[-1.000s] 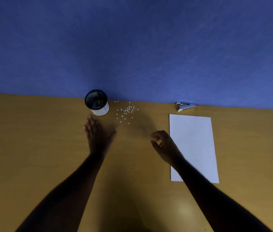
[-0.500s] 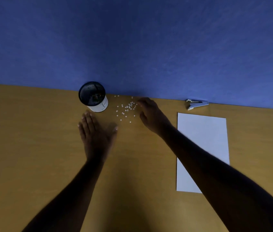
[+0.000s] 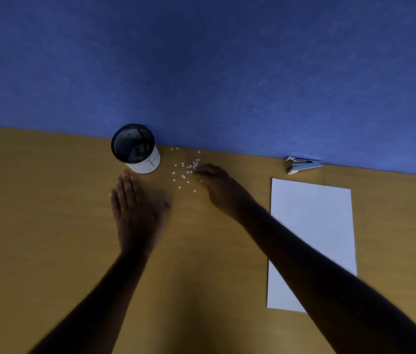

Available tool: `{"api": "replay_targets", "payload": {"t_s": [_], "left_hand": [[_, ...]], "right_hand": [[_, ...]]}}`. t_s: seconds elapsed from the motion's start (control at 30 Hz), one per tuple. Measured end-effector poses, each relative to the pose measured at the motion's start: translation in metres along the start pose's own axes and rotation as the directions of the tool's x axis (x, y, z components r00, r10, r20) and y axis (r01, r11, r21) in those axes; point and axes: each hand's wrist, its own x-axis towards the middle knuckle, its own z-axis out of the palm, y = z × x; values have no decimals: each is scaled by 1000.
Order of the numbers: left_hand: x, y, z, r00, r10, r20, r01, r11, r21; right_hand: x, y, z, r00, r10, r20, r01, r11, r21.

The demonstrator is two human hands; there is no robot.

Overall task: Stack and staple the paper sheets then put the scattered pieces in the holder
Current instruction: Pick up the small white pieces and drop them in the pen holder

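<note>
Reaching across with my right hand (image 3: 221,186), I am bringing its curled fingertips down at the right edge of the scattered white pieces (image 3: 186,172), which are lying on the bench (image 3: 48,226) near the blue wall (image 3: 201,72), just right of the mesh holder (image 3: 135,149). Whether those fingertips are already pinching a piece I cannot tell; they are bunched close and shadowed. My left hand (image 3: 138,208) is lying flat and open on the bench just in front of the holder, gripping nothing. The paper stack (image 3: 314,226) is lying squared on the right, with the stapler (image 3: 302,165) beyond it against the wall, so I am judging the stapling done and the gathering as the step in hand. To do it well, I am thinking of sweeping the pieces leftward into a tight heap against the flat left palm, then lifting them in small pinches over the holder's rim, since pieces this light may cling or flick away.
</note>
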Motion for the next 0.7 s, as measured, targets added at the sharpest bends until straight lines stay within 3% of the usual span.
{"api": "replay_targets", "payload": {"t_s": [0.13,0.47,0.7], "left_hand": [[0,2,-1,1000,2,-16,-1,1000,12],[0,1,-3,1000,-1,-8,1,1000,-6],[0,1,-3,1000,-9,-11,9,1000,-22]], "right_hand": [[26,18,-10,996,71,-50,-71,997,-13],[2,6,3,989,-148,14,149,986,-72],[11,15,-14,1000,8,-29,-9,999,-50]]}}
